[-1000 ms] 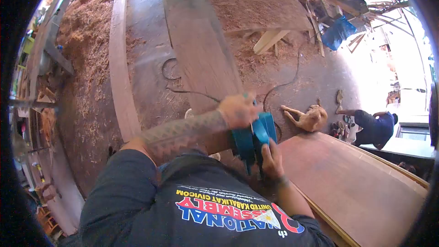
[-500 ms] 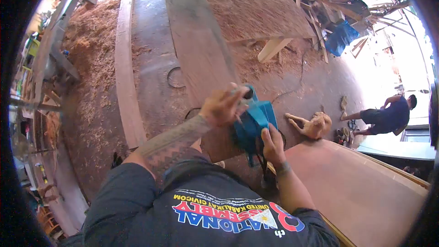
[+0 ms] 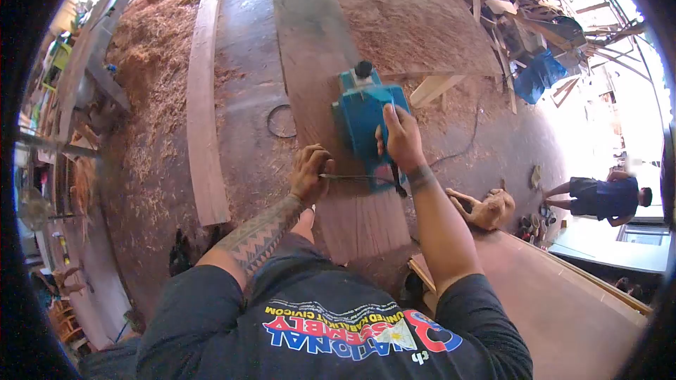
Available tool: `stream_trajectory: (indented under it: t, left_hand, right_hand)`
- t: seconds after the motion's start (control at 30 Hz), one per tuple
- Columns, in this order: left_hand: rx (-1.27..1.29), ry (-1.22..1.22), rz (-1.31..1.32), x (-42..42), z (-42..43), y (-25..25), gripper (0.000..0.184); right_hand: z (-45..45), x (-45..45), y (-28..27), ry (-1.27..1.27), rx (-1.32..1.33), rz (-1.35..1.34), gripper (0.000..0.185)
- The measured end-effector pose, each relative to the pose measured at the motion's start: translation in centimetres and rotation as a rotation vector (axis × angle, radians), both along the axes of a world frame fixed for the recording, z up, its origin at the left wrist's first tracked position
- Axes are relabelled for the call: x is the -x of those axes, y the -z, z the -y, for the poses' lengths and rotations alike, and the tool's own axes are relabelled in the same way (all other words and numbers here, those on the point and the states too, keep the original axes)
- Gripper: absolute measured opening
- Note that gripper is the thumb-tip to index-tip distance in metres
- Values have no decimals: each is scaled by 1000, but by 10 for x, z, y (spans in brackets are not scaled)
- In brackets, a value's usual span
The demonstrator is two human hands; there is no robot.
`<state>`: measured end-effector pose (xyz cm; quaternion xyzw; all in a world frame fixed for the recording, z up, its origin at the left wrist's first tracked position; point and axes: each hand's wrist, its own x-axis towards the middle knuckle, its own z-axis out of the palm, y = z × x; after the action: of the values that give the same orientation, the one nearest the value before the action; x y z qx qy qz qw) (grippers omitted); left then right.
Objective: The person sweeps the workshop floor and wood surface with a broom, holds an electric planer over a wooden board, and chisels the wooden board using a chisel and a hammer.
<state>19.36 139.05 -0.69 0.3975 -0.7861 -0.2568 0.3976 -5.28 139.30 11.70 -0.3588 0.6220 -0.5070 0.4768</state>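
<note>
A teal power planer [image 3: 366,123] with a black front knob rests on a wide wooden plank [image 3: 310,42] that runs away from my body. My right hand [image 3: 403,139] is wrapped round the planer's rear handle. At the plank's left edge, my left hand [image 3: 310,172] is closed on the dark cord [image 3: 352,178], which stretches across the plank to the back of the planer.
A second long board [image 3: 204,98] lies to the left beside wood shavings [image 3: 151,63]. A lying dog [image 3: 488,209] is at the right, behind a large panel [image 3: 549,295]. Farther right stands a person [image 3: 604,195]. Scrap wood and a blue bag [image 3: 539,77] are at the upper right.
The planer has moved forward along the plank with my right hand. My left hand has left the planer's front and come back to the cord. The person at the right has shifted.
</note>
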Motion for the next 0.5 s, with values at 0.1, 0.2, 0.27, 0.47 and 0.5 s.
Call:
stream_trajectory:
  t: [0.1, 0.2, 0.27, 0.47, 0.5]
  left_hand:
    - [-37, 24, -85, -1, 2, 7, 13]
    - [5, 55, -145, 0, 6, 14, 11]
    - [49, 41, -177, 2, 5, 15, 12]
    - [70, 108, -138, -9, 4, 8, 9]
    - [61, 139, -63, -19, 1, -1, 8]
  right_hand:
    - [53, 1, 2, -4, 58, 39, 48]
    - [118, 7, 6, -32, 133, -29, 51]
    - [159, 10, 10, -24, 146, -26, 53]
    - [114, 12, 12, -29, 98, -68, 50]
    - [78, 12, 11, -44, 83, -73, 50]
